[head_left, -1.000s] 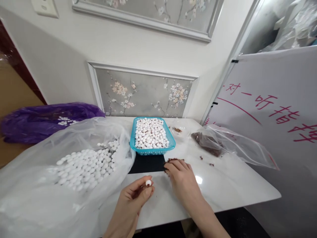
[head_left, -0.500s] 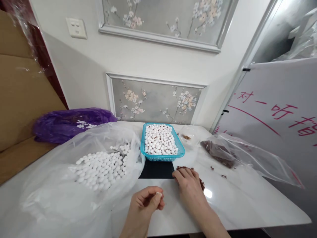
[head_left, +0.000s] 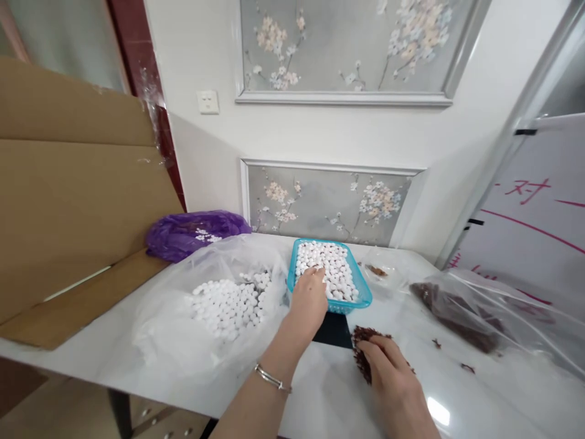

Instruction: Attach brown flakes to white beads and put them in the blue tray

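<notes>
My left hand (head_left: 307, 300) reaches forward into a blue plastic basket (head_left: 364, 300) heaped with small white beads (head_left: 336, 271). Its fingers are bunched together and point down onto the beads at the basket's left side; what they hold is hidden. A thin bracelet (head_left: 273, 378) sits on that wrist. My right hand (head_left: 390, 373) lies on the white table (head_left: 479, 399) near the front, fingers stretched and slightly bent over a small pile of dark brown bits (head_left: 363, 335).
A clear bag (head_left: 150, 323) spread at the left holds many white beads (head_left: 223, 305). A purple bag (head_left: 187, 230) lies behind it. A clear bag with brown material (head_left: 457, 312) lies at the right. Cardboard (head_left: 68, 201) leans left, a whiteboard (head_left: 539, 225) right. A black mat (head_left: 333, 329) lies under the basket.
My left hand, which pinched a white bead near the table's front, has moved forward into the blue basket. The view has swung left and up. My right hand stays at the brown pile.
</notes>
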A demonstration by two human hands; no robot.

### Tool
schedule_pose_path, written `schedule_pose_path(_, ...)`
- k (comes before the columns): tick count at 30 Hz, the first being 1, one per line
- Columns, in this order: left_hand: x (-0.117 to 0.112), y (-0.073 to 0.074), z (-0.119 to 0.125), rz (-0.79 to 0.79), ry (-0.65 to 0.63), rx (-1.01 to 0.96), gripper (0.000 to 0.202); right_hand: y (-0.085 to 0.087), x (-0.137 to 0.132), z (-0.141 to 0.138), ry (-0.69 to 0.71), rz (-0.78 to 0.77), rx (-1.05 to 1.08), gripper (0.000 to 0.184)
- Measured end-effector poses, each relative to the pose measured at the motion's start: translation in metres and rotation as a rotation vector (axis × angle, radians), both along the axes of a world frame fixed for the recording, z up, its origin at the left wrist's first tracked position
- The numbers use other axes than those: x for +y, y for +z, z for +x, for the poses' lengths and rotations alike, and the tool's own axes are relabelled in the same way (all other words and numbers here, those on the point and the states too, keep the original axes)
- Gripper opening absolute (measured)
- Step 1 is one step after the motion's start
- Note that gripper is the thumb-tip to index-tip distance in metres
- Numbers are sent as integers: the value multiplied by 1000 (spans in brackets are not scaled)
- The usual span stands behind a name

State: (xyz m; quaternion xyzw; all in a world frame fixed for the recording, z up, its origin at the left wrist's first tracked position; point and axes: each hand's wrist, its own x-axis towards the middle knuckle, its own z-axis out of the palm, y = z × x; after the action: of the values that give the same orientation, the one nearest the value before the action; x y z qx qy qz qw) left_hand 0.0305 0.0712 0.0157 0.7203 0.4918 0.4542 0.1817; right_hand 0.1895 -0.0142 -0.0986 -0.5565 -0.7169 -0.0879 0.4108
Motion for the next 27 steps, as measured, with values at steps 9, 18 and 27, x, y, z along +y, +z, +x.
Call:
schedule_pose_path(9, -38, 3, -117, -5, 152, 149, 21, 3, -6, -10, -2, 15, 88, 25)
schedule_pose_path(18, -40, -15, -147, -196, 160, 440, 27, -2, -6, -7, 64, 53, -86, 25)
schedule_pose_path(27, -41, 0, -141, -250, 178, 563, 26, 20, -15, -8, 3, 149, 169, 14)
